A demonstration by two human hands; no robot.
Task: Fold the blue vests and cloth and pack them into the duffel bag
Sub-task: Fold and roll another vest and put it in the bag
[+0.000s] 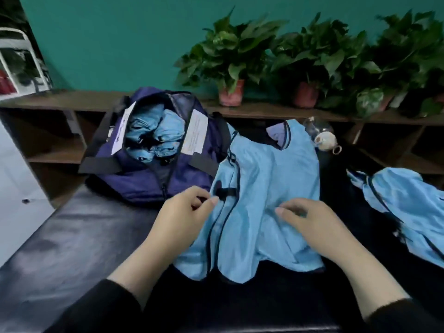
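Surface: a dark padded bench (pixel 72 239) carries everything; its far edge runs under the bag and the spread vest.
Duffel bag: a navy duffel bag (pixel 149 181) sits at the far left part of the bench, zip open, mouth gaping upward.
Packed items: rolled light-blue bundles (pixel 153 135) fill the open mouth of the bag, lying side by side.
Spread vest: a light-blue vest (pixel 264 200) with dark trim lies flat in the middle of the bench, neck toward the far edge, hem toward the near edge; its left side touches the bag.
Second vest: another blue vest (pixel 408 212) lies crumpled at the right edge, apart from the spread one.
Left hand: the left hand (pixel 185 212) pinches the vest's left trimmed edge beside a small black strap (pixel 225 192), thumb and fingers curled on the fabric.
Right hand: the right hand (pixel 310 219) rests on the vest's middle, fingers bent and gathering a fold of cloth.
Behind: potted plants (pixel 230 58) stand on a wooden shelf (pixel 72 99) against a teal wall.
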